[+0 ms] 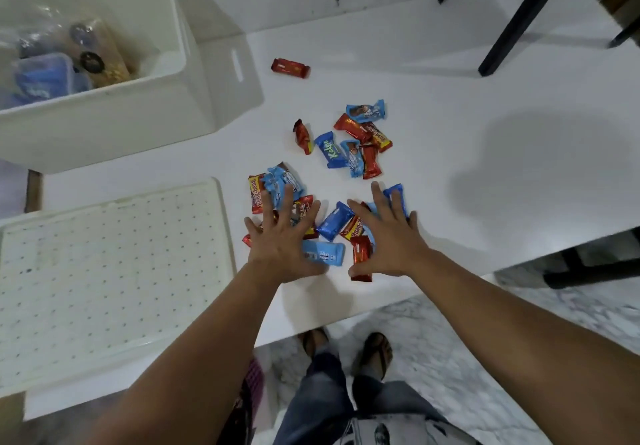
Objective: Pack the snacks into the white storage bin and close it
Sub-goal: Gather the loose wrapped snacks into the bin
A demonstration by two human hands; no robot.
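Several small red and blue snack bars lie scattered on the white table [450, 185]. My left hand [280, 240] is spread flat over a near cluster of bars [277, 185]. My right hand [389, 233] is spread over another cluster, fingers straight, touching blue and red wrappers [334, 224]. A farther group of bars [353, 139] lies beyond my fingers, and one red bar [290, 67] sits alone near the bin. The white storage bin [114, 112] stands open at the far left with packets and a blue container inside. Its perforated white lid [110, 271] lies flat in front of it.
Black chair or table legs [519, 18] stand at the far right. The table's near edge runs just below my wrists, with marble floor and my sandalled feet [346, 347] beneath it.
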